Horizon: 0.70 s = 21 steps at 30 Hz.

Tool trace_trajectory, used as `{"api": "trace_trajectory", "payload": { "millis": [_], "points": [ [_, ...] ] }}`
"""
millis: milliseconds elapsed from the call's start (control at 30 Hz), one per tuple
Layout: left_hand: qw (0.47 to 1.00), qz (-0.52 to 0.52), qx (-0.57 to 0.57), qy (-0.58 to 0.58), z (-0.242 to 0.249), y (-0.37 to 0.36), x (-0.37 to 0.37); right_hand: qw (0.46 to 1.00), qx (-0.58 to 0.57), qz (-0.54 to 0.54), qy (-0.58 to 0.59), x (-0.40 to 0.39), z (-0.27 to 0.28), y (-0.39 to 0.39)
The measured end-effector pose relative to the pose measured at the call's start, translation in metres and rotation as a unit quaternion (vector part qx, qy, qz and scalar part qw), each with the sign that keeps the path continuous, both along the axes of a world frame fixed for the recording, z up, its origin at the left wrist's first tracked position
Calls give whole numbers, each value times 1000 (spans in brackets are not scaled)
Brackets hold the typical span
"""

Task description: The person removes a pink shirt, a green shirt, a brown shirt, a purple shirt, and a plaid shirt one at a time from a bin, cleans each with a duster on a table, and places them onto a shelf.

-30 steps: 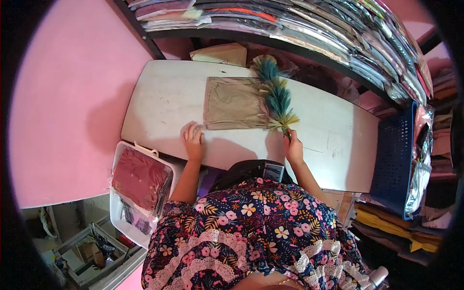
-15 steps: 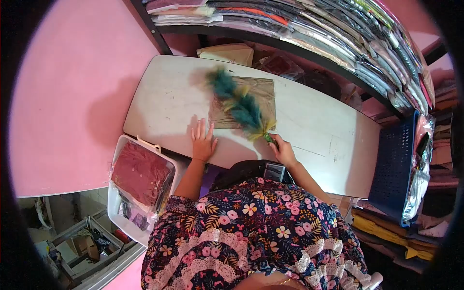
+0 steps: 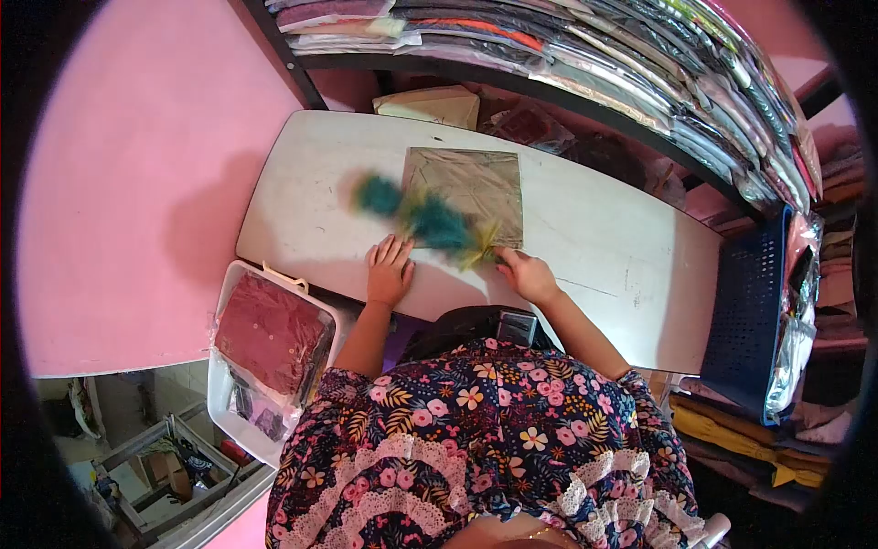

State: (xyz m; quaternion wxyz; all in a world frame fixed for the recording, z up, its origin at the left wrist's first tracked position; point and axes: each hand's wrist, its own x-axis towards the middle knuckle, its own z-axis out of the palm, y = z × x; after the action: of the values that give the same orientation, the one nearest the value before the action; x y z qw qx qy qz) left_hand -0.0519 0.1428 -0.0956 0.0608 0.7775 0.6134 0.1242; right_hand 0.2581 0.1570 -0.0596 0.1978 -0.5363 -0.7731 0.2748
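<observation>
My right hand (image 3: 527,274) is closed around the handle end of a feather duster (image 3: 434,222), whose green and yellow plumes are blurred by motion. The duster lies across the lower left part of a flat brown packet in clear plastic (image 3: 485,183). Just below the duster, my left hand (image 3: 390,268) rests palm down on the white table (image 3: 311,174), fingers stretched out and near the packet's lower left corner. It holds nothing. The duster's handle is mostly hidden inside my right hand.
A white bin (image 3: 219,366) holding a maroon plastic-wrapped packet (image 3: 273,329) stands at the table's left front. At the right end is a blue perforated basket (image 3: 745,311). Behind the table, a shelf carries stacked wrapped garments (image 3: 585,69). A pink wall (image 3: 137,183) borders the left.
The duster's feathered end has swung left and toward me, off the packet's upper part. My right hand has shifted slightly left. My left hand stays on the table, its fingers closer together.
</observation>
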Motion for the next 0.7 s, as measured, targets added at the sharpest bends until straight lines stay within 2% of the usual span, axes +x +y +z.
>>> {"api": "trace_trajectory", "payload": {
  "millis": [67, 100, 167, 200, 300, 333, 367, 433, 500, 567, 600, 700],
  "points": [
    [1000, -1, 15, -5, -3, 0, -1, 995, -21, 32, -94, 1, -1, -3],
    [1000, -2, 30, -10, -3, 0, 0, 995, -23, 30, -95, 4, -7, -2],
    [999, -3, 32, -17, -1, -1, 2, 986, -22, -140, -82, 9, -19, 6],
    [999, -2, 37, -13, -1, -1, 2, 980, -13, -189, -61, 11, -17, 8],
    [999, -2, 41, -11, 1, 0, 2, 981, 0, -193, -12, 16, -16, 0],
    [999, -1, 39, -14, 0, 0, 2, 988, 43, -146, 20, 17, -17, -9],
    [999, -4, 38, -16, 0, 0, 1, 988, 42, -149, 17, 20, -16, -18],
    [998, -9, 54, -22, -3, 1, -1, 997, -16, -23, -77, 21, -2, -34],
    [998, -7, 53, -18, -2, 0, -1, 996, -17, -31, -86, 32, -26, -39],
    [998, -5, 53, -15, -1, 0, 0, 977, -29, -204, -54, 44, -43, -38],
    [998, -3, 54, -14, -1, 0, 0, 969, -31, -241, -33, 50, -41, -35],
    [998, -2, 56, -19, -1, 1, 0, 965, -16, -260, 32, 51, -38, -36]
  ]
}}
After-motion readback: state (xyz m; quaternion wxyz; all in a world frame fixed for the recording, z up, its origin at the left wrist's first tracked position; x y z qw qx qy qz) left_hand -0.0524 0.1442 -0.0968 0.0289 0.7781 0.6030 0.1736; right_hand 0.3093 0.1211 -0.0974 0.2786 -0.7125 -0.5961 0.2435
